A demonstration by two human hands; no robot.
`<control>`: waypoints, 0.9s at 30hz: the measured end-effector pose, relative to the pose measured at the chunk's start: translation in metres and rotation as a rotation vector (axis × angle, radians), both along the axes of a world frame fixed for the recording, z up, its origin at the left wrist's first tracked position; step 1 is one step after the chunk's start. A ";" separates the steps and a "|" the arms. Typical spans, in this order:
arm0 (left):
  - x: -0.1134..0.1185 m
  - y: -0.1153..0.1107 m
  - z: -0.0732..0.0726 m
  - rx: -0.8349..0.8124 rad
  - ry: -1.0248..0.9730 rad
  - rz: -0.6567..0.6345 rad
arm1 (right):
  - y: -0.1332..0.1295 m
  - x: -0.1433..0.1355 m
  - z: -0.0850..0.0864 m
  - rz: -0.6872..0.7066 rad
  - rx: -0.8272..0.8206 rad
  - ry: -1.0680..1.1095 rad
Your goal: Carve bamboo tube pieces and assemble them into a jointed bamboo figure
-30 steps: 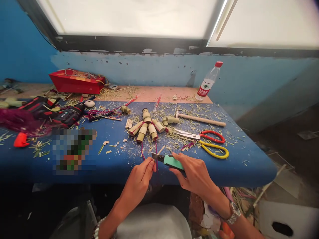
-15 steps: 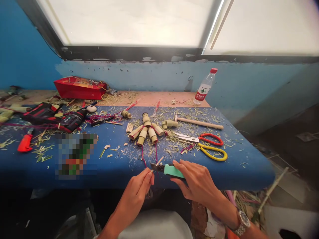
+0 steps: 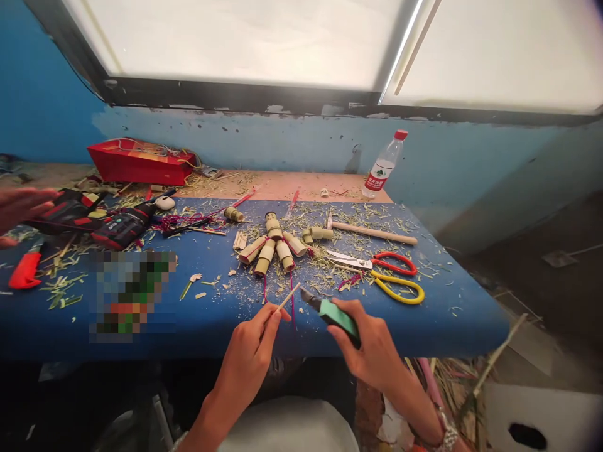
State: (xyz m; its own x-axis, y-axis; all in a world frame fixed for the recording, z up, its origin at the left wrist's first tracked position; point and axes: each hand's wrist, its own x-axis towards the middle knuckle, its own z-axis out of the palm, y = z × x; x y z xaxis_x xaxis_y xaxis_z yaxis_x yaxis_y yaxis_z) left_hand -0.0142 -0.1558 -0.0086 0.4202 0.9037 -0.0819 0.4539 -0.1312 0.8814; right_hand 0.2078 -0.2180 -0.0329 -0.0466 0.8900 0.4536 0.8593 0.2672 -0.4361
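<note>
Between the thumb and fingers of my left hand [image 3: 257,336] is a thin bamboo stick [image 3: 291,295], its free end pointing up and right. My right hand [image 3: 370,342] is closed around the green handle of a utility knife [image 3: 336,316]. The knife's dark blade lies just right of the stick's tip, apart from it. Beyond my hands, a figure made of bamboo segments [image 3: 273,245] tied with dark red cord rests on the blue table [image 3: 452,323]. Two cord ends trail from it towards my left hand.
Scissors [image 3: 377,267] with red and yellow handles and a hammer [image 3: 372,232] lie to the right. A water bottle [image 3: 379,166] stands behind. Leftward are a power drill [image 3: 125,223], a red-handled tool [image 3: 26,270], a red box [image 3: 141,166] and another person's hand [image 3: 23,207]. Shavings litter the table.
The knife has drawn back from the stick and tilted, its blade now pointing up-left. The stick shows longer above my left fingers. Another person's hand has entered at left.
</note>
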 end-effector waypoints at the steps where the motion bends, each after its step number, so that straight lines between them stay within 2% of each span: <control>1: 0.002 0.001 0.000 0.005 -0.011 -0.008 | -0.001 -0.008 -0.001 0.027 0.013 -0.003; 4: 0.005 0.000 -0.002 0.057 -0.033 -0.008 | 0.001 -0.018 -0.001 0.082 0.084 -0.040; 7: 0.004 -0.002 -0.002 0.085 -0.027 -0.001 | 0.005 -0.013 0.001 0.095 0.134 -0.079; 16: 0.002 -0.007 -0.007 0.021 -0.034 -0.011 | 0.012 -0.007 0.004 0.112 0.180 -0.232; 17: -0.002 -0.008 -0.009 0.006 -0.036 -0.009 | 0.014 0.001 0.004 0.089 0.184 -0.229; 19: -0.013 -0.011 -0.016 -0.027 -0.034 0.016 | 0.019 0.024 0.005 -0.069 0.196 -0.204; 21: -0.024 -0.014 -0.023 -0.061 -0.031 0.072 | 0.025 0.053 0.005 -0.368 0.220 -0.184; 22: -0.028 -0.014 -0.025 -0.076 -0.031 0.093 | 0.027 0.064 0.005 -0.451 0.200 -0.178; 24: -0.030 -0.013 -0.027 -0.097 -0.030 0.104 | 0.029 0.073 0.004 -0.415 0.135 -0.126; 27: -0.019 -0.010 -0.022 -0.103 -0.009 0.083 | 0.024 0.050 -0.002 -0.183 0.042 -0.047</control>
State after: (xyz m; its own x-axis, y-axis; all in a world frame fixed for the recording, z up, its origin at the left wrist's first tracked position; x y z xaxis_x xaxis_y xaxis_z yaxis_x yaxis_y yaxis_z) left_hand -0.0335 -0.1662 -0.0310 0.3459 0.9224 -0.1722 0.4511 -0.0026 0.8924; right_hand 0.2581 -0.1944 -0.0346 0.0920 0.8661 0.4914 0.9143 0.1220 -0.3863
